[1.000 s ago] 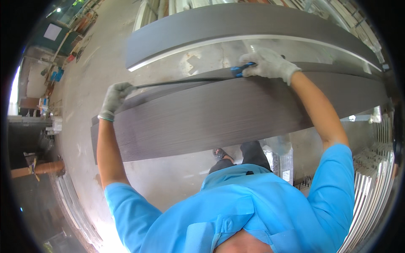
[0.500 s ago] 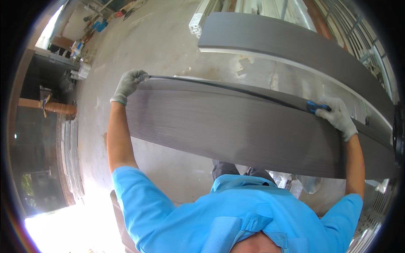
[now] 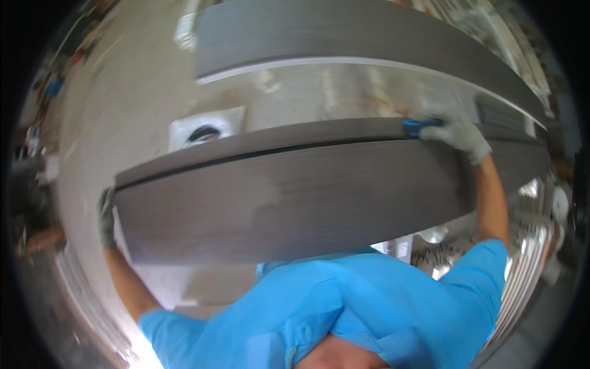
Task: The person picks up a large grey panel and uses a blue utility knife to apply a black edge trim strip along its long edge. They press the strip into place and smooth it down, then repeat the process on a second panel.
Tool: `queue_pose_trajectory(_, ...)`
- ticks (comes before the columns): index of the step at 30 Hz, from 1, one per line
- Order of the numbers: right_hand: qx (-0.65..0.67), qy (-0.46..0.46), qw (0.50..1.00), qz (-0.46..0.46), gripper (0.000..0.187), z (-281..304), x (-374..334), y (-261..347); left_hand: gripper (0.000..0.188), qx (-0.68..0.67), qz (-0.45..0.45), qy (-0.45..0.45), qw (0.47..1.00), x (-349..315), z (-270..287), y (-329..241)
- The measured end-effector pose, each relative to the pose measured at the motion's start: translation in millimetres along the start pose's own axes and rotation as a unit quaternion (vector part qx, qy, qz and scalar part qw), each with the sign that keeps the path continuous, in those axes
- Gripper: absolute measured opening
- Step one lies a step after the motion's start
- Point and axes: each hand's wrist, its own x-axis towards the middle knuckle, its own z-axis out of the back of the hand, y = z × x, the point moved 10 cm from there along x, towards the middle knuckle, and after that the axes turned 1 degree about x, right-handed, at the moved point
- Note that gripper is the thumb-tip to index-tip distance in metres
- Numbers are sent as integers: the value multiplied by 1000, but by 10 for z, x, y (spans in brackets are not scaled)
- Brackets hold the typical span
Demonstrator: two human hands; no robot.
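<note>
I hold a long dark grey wood-grain panel [image 3: 295, 197] crosswise in front of me, above the floor. My left hand [image 3: 106, 218], in a grey glove, grips its left end. My right hand [image 3: 458, 132], in a white glove, grips the top edge near the right end, with a small blue thing [image 3: 418, 124] pinched under its fingers. A second grey strip [image 3: 258, 144] runs along the panel's upper edge, parted from it by a dark gap. My blue shirt [image 3: 344, 307] fills the lower part of the view.
Another long grey panel [image 3: 344, 37] with a white edge lies on the concrete floor [image 3: 123, 92] beyond. A pale square piece with a dark ring [image 3: 206, 130] sits on the floor at left. Shiny metal ribbing [image 3: 528, 264] runs along the right side.
The view has swung and the panel now sits lower and closer, hiding most of my left arm. My right hand is higher at the right, still on the top edge.
</note>
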Motion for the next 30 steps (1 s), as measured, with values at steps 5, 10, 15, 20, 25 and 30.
queue_pose_trajectory(5, -28, 5, 995, 98, 35, -80, 68, 155, 33, -46, -48, 3, 998, -162, -123, -118)
queue_pose_trajectory(10, -68, 21, 981, 178, 33, -384, 291, 485, 32, -48, -65, 14, 997, -313, -338, -387)
queue_pose_trajectory(15, -110, 35, 957, 265, 33, -839, 576, 1145, 31, -91, -37, -9, 995, -413, -407, -439)
queue_pose_trajectory(20, -126, 59, 950, 278, 31, -1306, 812, 1746, 31, -127, -24, 36, 991, -474, -637, -617)
queue_pose_trajectory(25, -155, 89, 937, 299, 33, -1809, 1039, 2320, 28, -162, -16, 5, 987, -566, -769, -815)
queue_pose_trajectory(30, -178, 93, 924, 325, 30, -2259, 1300, 2868, 29, -216, 15, -6, 976, -659, -863, -1019)
